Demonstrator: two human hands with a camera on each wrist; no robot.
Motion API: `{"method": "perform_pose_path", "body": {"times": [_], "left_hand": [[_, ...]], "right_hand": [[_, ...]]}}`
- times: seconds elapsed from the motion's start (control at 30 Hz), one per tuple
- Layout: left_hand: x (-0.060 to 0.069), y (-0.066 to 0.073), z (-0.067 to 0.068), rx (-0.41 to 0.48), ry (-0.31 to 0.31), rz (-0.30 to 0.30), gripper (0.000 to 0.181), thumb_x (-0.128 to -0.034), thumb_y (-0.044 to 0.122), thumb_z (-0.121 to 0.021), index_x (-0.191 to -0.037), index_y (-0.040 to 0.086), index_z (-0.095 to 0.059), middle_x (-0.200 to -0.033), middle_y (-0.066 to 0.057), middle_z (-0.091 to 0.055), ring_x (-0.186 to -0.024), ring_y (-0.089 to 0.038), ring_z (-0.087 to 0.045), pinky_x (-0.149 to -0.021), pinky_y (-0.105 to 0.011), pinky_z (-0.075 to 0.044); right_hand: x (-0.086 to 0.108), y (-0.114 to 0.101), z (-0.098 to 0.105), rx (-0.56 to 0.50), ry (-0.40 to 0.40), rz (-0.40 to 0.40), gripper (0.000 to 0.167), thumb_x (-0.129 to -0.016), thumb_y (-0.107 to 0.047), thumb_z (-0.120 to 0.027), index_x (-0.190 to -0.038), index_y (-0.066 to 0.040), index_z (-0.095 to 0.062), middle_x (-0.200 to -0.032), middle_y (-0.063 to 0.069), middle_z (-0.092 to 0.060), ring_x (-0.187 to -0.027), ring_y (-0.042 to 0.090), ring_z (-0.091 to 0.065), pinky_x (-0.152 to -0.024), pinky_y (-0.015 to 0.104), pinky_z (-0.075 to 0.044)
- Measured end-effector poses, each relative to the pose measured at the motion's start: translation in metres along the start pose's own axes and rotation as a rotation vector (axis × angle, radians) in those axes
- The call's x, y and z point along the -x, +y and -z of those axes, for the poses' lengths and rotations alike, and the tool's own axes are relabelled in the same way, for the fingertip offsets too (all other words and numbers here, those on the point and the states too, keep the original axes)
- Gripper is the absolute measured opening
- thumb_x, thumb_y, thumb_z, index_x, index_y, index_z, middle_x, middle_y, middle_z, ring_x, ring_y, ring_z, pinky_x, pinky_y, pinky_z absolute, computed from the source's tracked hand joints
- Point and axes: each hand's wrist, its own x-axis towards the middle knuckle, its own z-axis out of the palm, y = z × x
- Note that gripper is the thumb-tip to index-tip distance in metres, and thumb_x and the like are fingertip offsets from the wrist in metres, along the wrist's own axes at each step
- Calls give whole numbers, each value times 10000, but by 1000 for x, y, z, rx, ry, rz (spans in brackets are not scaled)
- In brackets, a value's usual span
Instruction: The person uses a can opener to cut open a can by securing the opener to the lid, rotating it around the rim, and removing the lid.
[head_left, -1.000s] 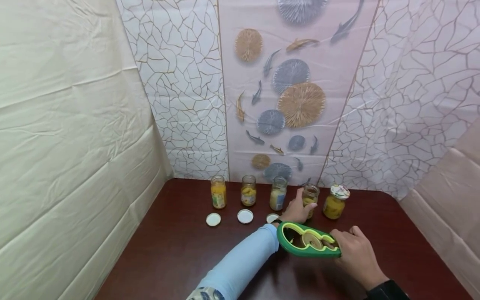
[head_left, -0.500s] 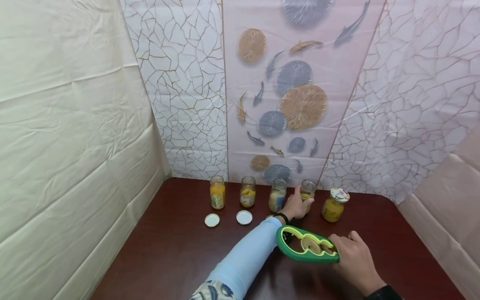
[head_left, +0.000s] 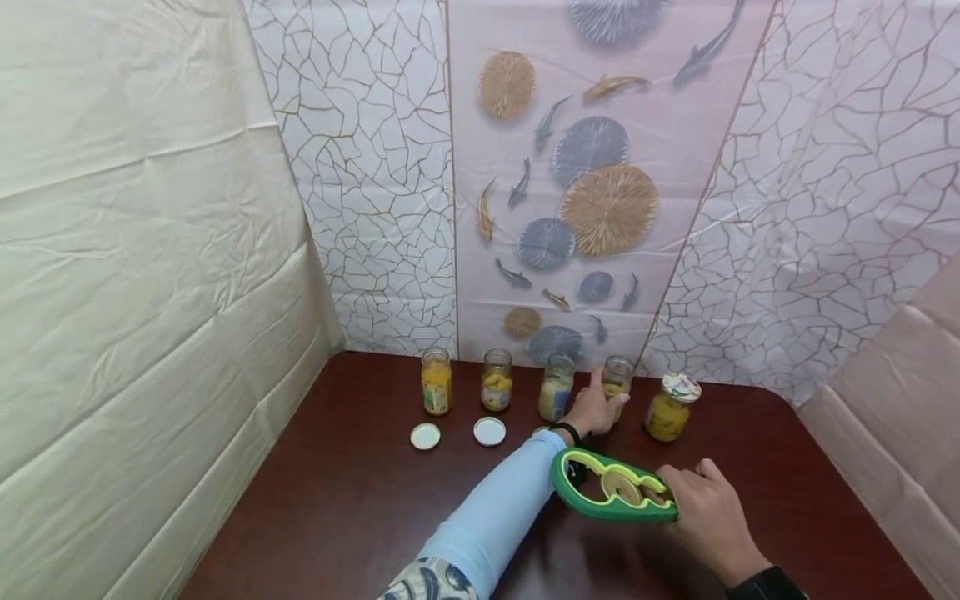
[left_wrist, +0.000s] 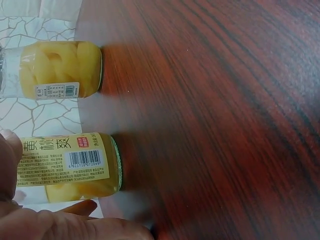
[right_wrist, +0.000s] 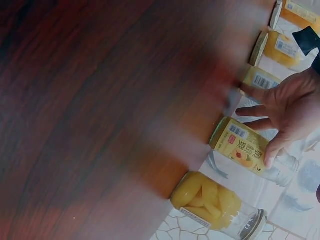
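Observation:
My left hand (head_left: pixel 595 408) is at an uncapped glass jar of yellow peach pieces (head_left: pixel 617 388). In the right wrist view its fingers are stretched out and spread beside the jar (right_wrist: pixel 240 147), the thumb lying against the label. In the left wrist view this jar (left_wrist: pixel 75 167) stands between thumb and fingers. My right hand (head_left: pixel 712 517) grips the end of a green jar opener (head_left: pixel 611 508) with yellow scalloped inner edges, held over the table. A round tan lid (head_left: pixel 621 489) shows through the opener; I cannot tell whether it sits in it or lies below.
Three uncapped jars, an orange-filled one (head_left: pixel 437 383), a yellow one (head_left: pixel 497 382) and a pale one (head_left: pixel 556 390), stand left of my hand. A capped jar (head_left: pixel 670 410) stands at right. Two white lids, one round (head_left: pixel 425 436) and another (head_left: pixel 490 431), lie on the dark table (head_left: pixel 337 517).
The jar at my left hand has moved slightly back and left, into line with the others. My right hand and the opener have barely moved.

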Motion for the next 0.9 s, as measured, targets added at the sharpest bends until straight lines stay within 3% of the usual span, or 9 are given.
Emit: {"method": "perform_pose_path", "body": {"times": [0.1, 0.17, 0.3, 0.4, 0.57, 0.67, 0.7, 0.8, 0.9], "left_hand": [[3, 3, 1, -2, 1, 0, 728, -1072, 468, -630, -1677, 343, -244, -1500, -122, -633, -1385, -308, -610, -1057, -457, -563], [6, 4, 2, -1, -1, 6, 718, -1075, 467, -625, -1674, 347, -249, -1512, -126, -625, -1400, -311, -602, -1076, -458, -557], [16, 11, 8, 41, -18, 33, 698, -1079, 449, -623, -1668, 375, -255, -1547, -126, -598, -1440, -314, -571, -1119, -467, -536], [18, 10, 11, 50, -21, 37, 687, -1084, 444, -618, -1662, 389, -252, -1532, -118, -608, -1421, -312, -583, -1097, -465, -545], [21, 10, 12, 45, -32, 31, 683, -1092, 461, -594, -1667, 392, -233, -1552, -131, -591, -1441, -322, -567, -1116, -474, -534], [19, 9, 10, 20, -27, 26, 674, -1098, 461, -580, -1666, 399, -221, -1575, -118, -570, -1471, -317, -539, -1128, -480, -524], [19, 9, 9, 14, -27, 27, 675, -1100, 464, -574, -1667, 401, -215, -1588, -118, -557, -1489, -317, -521, -1140, -485, -517], [21, 11, 7, 7, -18, 39, 671, -1105, 467, -558, -1672, 406, -203, -1641, -136, -498, -1555, -321, -450, -1191, -499, -479], [23, 11, 8, 7, -17, 49, 677, -1101, 476, -555, -1669, 435, -189, -1685, -157, -435, -1592, -327, -400, -1225, -508, -450]], "right_hand": [[1, 2, 2, 13, -4, 1, 582, -1117, -567, -277, -811, -164, -564, -571, -106, -497, -562, -21, -288, -768, 244, -156], [1, 5, 3, 9, -8, 0, 431, -1075, -441, -387, -832, -143, -582, -580, -87, -522, -562, -7, -295, -768, 254, -154], [0, 8, 5, -15, -20, 2, 144, -827, -250, -612, -877, -115, -606, -605, -57, -571, -558, 12, -338, -765, 270, -162], [-1, 8, 5, -10, -29, 4, 193, -926, -317, -581, -872, -132, -596, -602, -67, -580, -549, 10, -375, -760, 267, -176], [-1, 5, 3, 24, -27, -6, 583, -1092, -543, -220, -836, -153, -571, -587, -72, -572, -538, 15, -396, -751, 272, -189], [-1, 5, 4, 29, -32, -8, 535, -1085, -531, -286, -843, -153, -576, -592, -71, -581, -538, 20, -411, -751, 269, -190], [-1, 6, 4, 23, -35, -7, 445, -1066, -494, -403, -848, -149, -581, -595, -69, -585, -538, 23, -418, -751, 270, -192], [-1, 6, 6, 23, -41, -7, 208, -858, -308, -722, -857, -146, -591, -601, -70, -590, -540, 25, -420, -749, 269, -197], [-1, 6, 7, 22, -42, -12, 347, -613, -159, -845, -860, -136, -601, -603, -67, -592, -541, 29, -411, -744, 276, -202]]}}
